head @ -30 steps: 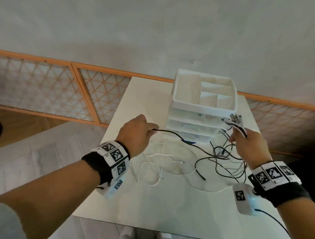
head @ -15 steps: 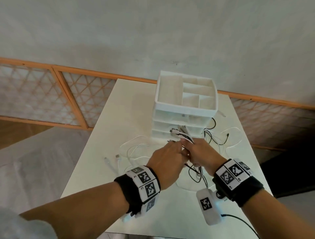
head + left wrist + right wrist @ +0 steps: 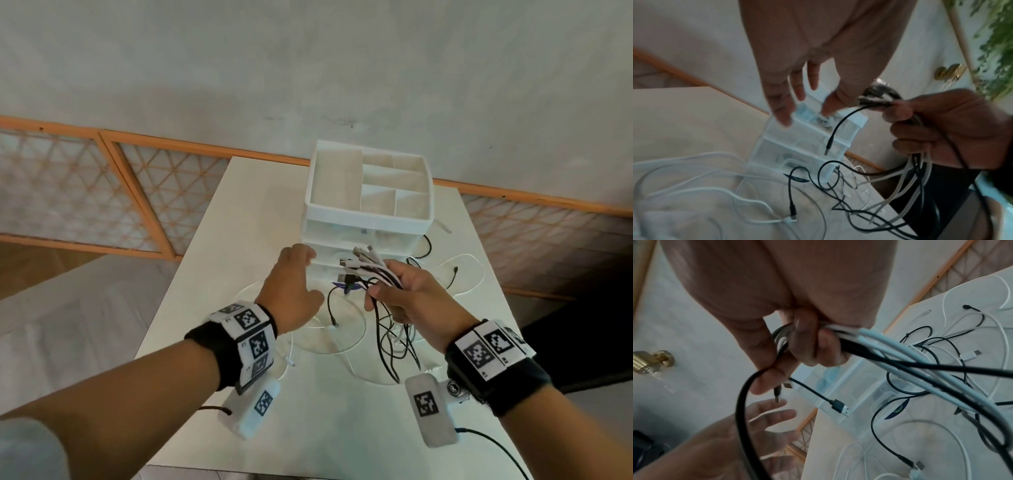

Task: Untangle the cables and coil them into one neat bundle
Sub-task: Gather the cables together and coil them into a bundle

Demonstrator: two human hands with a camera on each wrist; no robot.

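Several cables (image 3: 371, 270) are bunching in my right hand (image 3: 409, 298), left hand (image 3: 291, 291) hovering wide and empty; I'm risking trailing loops knotting or snagging the organizer (image 3: 368, 219)

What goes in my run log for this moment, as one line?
right hand: grips gathered black and white cable ends | left hand: open, empty | loose cables: on white table

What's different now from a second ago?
The left hand let go of the black cable it was pulling, met the right hand, and now hovers open. The right hand still grips the bunch of cable ends, now with more gathered. The drawer organizer stayed put.
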